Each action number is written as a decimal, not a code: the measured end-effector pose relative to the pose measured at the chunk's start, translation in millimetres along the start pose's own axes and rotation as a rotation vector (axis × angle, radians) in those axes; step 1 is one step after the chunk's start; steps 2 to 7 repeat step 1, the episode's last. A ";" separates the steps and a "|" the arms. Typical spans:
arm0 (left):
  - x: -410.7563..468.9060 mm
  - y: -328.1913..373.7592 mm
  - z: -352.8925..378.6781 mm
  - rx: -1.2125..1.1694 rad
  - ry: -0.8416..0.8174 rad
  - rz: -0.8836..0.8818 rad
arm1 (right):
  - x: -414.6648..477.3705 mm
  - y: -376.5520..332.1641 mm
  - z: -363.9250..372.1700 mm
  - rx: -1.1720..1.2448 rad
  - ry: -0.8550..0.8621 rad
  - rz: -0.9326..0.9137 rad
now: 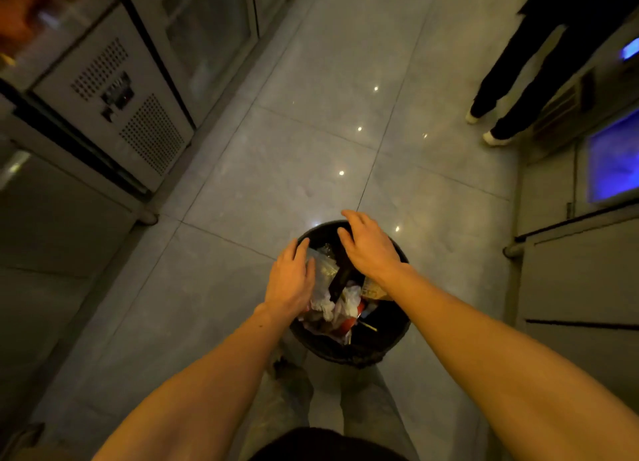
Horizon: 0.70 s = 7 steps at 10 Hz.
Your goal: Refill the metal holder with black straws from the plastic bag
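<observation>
You stood over one black bin [349, 353] at the lower middle of the frame. Your left hand [290, 281] lay with fingers fairly straight against one crumpled plastic bag [325, 267] inside it. Your right hand [370, 249] hovered spread over the far rim, holding nothing I could see. The bag looked light, limp and slippery, so I'd take it by a bunched fold near its mouth. One dark strip [340, 281] lay between your hands; I could not tell what it was. No holder or straws showed.
</observation>
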State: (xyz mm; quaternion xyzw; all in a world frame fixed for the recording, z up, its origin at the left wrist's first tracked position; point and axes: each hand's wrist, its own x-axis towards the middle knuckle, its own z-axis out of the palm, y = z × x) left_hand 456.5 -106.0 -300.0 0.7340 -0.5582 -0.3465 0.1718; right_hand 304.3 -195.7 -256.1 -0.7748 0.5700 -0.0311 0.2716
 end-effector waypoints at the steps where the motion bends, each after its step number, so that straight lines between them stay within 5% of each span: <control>1: -2.3 14.4 -32.6 0.155 0.027 0.144 | -15.1 -14.3 -30.1 -0.022 0.098 -0.010; 7: -2.3 14.4 -32.6 0.155 0.027 0.144 | -15.1 -14.3 -30.1 -0.022 0.098 -0.010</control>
